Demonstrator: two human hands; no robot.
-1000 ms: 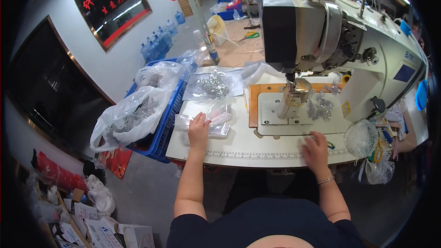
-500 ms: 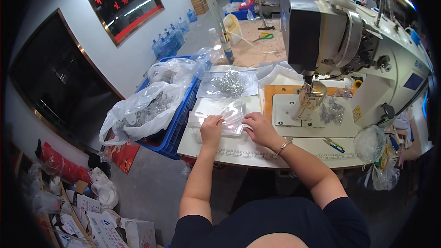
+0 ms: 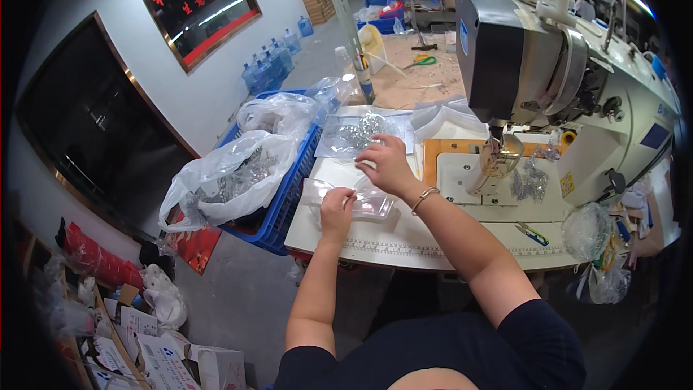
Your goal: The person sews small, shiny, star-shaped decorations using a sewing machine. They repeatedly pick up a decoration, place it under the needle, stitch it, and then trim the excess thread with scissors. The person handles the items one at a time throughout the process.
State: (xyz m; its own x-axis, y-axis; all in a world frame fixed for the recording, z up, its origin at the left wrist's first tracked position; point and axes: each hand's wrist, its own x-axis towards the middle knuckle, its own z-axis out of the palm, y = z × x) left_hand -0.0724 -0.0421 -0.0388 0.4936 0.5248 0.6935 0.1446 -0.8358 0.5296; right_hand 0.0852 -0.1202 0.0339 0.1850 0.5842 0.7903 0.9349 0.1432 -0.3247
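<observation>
My left hand (image 3: 337,211) pinches the edge of a clear plastic piece (image 3: 372,207) lying near the front left of the sewing table (image 3: 317,235). More see-through film lies around it, its outline hard to follow. My right hand (image 3: 390,167), a bangle at its wrist, hovers just beyond that piece with loosely bent fingers apart; nothing shows in them. Close past its fingertips, a heap of silvery sparkling pieces (image 3: 359,132) rests on a clear bag or sheet. Right of this hand stands a white and black sewing machine (image 3: 498,58), its presser foot (image 3: 497,162) over the metal plate.
Left of the table, a blue basket (image 3: 285,206) holds white plastic bags (image 3: 271,150) with silvery pieces inside. More silver trim (image 3: 530,182) lies beside the presser foot. Thread snips (image 3: 533,233) rest near the front edge. A metal pole (image 3: 352,29) rises behind the table.
My right hand has left the clear plastic piece and moved away from me, toward the sparkling heap. My left hand stays at the clear piece. The whole view has shifted slightly.
</observation>
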